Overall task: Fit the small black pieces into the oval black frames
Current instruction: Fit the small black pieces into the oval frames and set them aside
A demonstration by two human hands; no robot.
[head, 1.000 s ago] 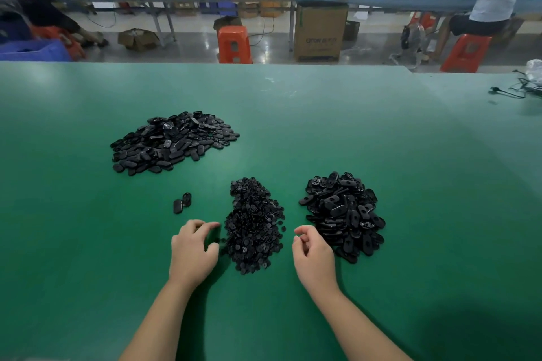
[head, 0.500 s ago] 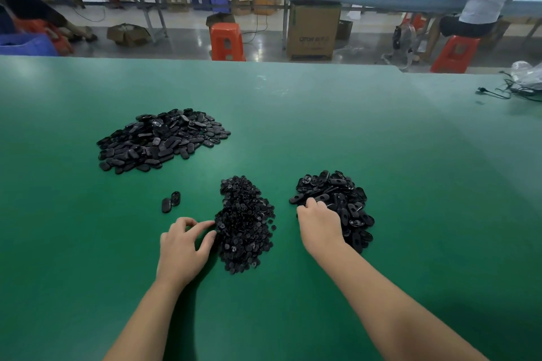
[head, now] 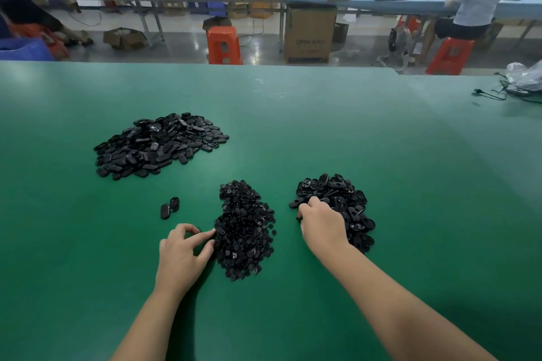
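Head view: right hand (head: 321,226) grips glossy oval frames (head: 349,208); left hand (head: 183,252) pinches small pieces (head: 245,231).

Right hand (head: 321,224): we see curled fingertips buried in the heap of oval black plastic frames (head: 340,205); grasp undeterminable. Left hand (head: 181,252): fingertips meet the mound of small black plastic pieces (head: 243,228); any held piece too small to discern. Both forearms cut by the lower edge.
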